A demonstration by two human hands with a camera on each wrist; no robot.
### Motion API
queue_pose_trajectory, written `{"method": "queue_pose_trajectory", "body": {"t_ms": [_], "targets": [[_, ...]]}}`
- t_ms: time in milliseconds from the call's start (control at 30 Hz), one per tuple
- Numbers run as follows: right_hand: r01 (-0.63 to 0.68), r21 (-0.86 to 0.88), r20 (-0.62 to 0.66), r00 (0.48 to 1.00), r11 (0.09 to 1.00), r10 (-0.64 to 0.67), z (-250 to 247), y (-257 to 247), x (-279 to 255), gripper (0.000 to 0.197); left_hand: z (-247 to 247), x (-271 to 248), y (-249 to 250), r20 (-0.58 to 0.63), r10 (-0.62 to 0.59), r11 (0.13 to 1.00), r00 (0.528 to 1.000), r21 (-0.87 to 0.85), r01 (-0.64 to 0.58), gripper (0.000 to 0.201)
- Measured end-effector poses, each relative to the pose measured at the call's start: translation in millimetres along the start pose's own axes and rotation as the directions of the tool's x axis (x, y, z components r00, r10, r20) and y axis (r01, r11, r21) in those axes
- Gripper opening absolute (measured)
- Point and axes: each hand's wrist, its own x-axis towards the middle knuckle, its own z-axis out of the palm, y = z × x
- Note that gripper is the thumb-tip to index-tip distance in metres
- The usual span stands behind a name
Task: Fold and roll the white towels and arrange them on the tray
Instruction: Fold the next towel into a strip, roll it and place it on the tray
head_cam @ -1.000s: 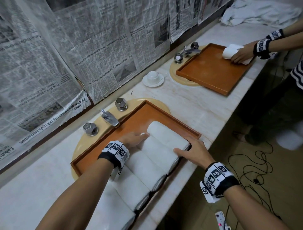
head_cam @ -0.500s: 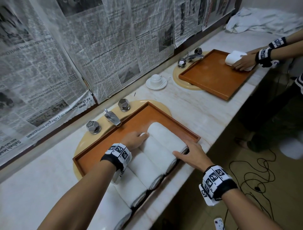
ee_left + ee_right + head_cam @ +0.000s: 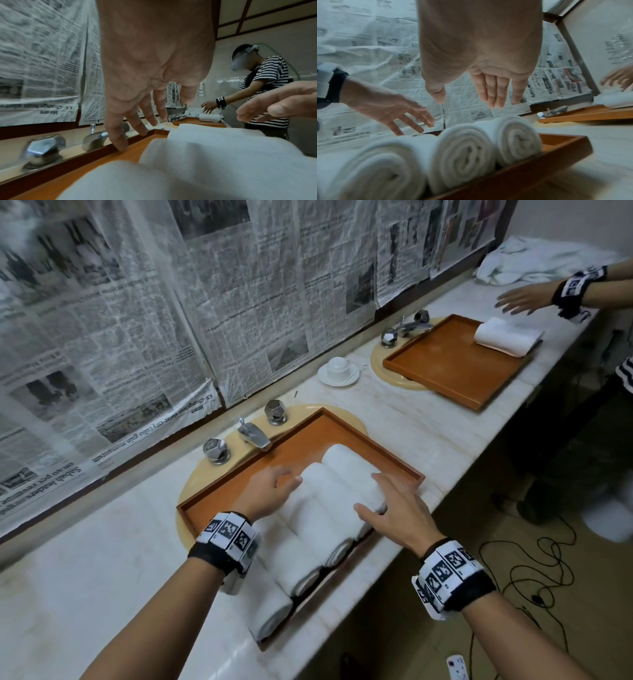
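- Because the rolled white terry towels [image 3: 342,491] are packed side by side along the near rim of the rectangular orange-brown wooden tray [image 3: 239,491], each one props its neighbour and none can unroll.
- The tray spans the cream oval basin [image 3: 195,484] on the pale marble tabletop [image 3: 411,422], likely to give a flat bed over the bowl.
- Left hand [image 3: 270,491]: its grip is slack, fingers spread and straight, holding nothing, poised just above the far ends of the rolls [image 3: 214,155].
- Right hand [image 3: 394,508]: likewise loose and empty, fingers extended over the near, spiral ends [image 3: 465,150]; the pair looks placed to square the row.
- Count: five rolls in the near tray in the head view, and three spiral ends visible from the right wrist.
- Beyond, a second orange-brown tray [image 3: 455,371] holds one rolled towel [image 3: 507,337], with another person's hand [image 3: 524,299] above it.
- One white cup and saucer [image 3: 338,369] sits between the two trays.
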Motion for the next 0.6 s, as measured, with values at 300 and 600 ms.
{"method": "queue_pose_trajectory", "body": {"t_ms": [300, 600], "targets": [[0.209, -0.064, 0.056, 0.977, 0.976, -0.206, 50.7, -108.7, -43.2, 0.075, -15.9, -139.7, -80.4, -0.081, -0.083, 0.996, 0.993, -0.038, 0.08, 0.052], [0.383, -0.066, 0.176, 0.913, 0.921, -0.367, 123.5, -229.8, -108.2, 0.076, -36.8, -296.6, -189.7, -0.126, -0.282, 0.959, 0.951, 0.001, 0.284, 0.064]]}}
